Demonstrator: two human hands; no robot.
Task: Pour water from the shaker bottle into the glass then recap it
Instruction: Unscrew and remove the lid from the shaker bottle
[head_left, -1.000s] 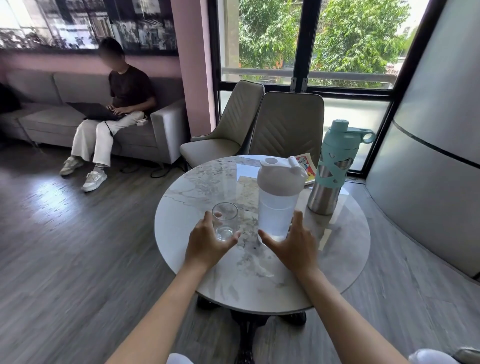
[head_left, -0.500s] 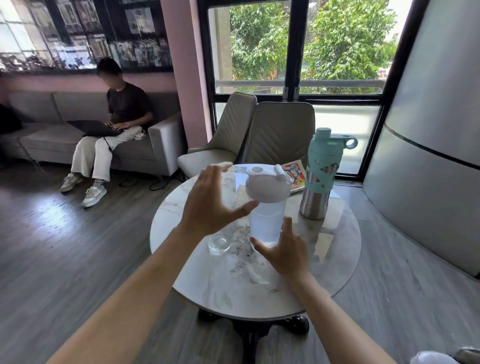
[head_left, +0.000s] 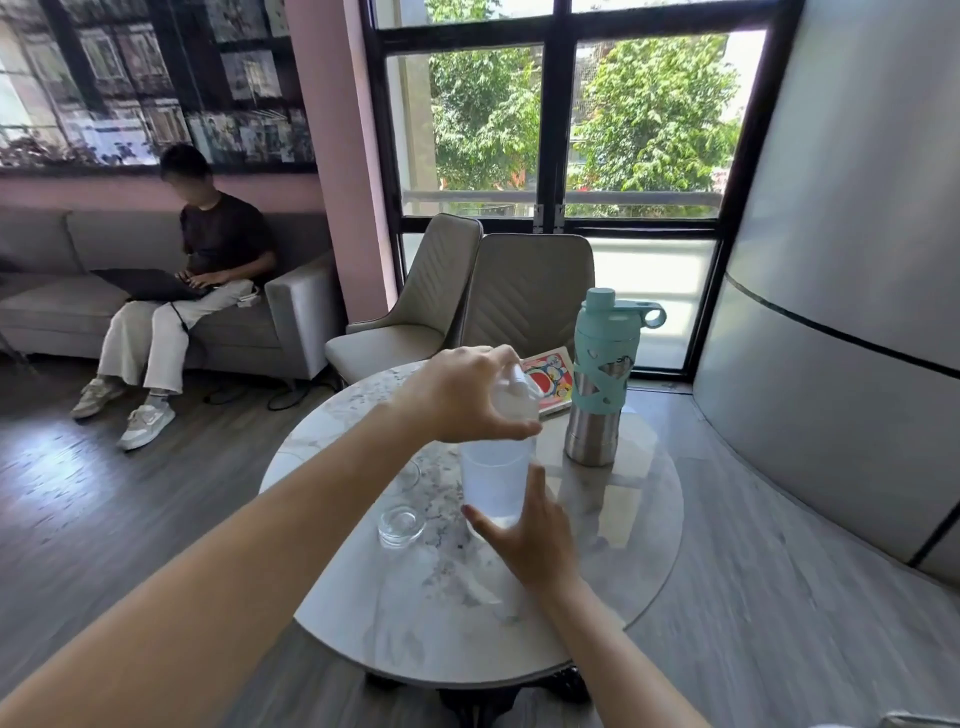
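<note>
A translucent shaker bottle (head_left: 493, 480) with a white lid (head_left: 514, 397) stands upright in the middle of the round marble table (head_left: 597, 597). My left hand (head_left: 462, 395) is closed over the lid from above. My right hand (head_left: 530, 540) wraps the bottle's base from the near side. The small clear glass (head_left: 400, 525) stands on the table just left of the bottle, partly hidden behind my left forearm.
A steel bottle with a mint sleeve and cap (head_left: 600, 379) stands behind the shaker to the right, next to a colourful book (head_left: 548, 379). Two beige chairs (head_left: 524, 291) are beyond the table. A person sits with a laptop on the grey sofa (head_left: 291, 312) at left.
My left hand left the glass, rose, and came down onto the shaker's lid. My right hand closed around the bottle's base. The camera view shifted down and left.
</note>
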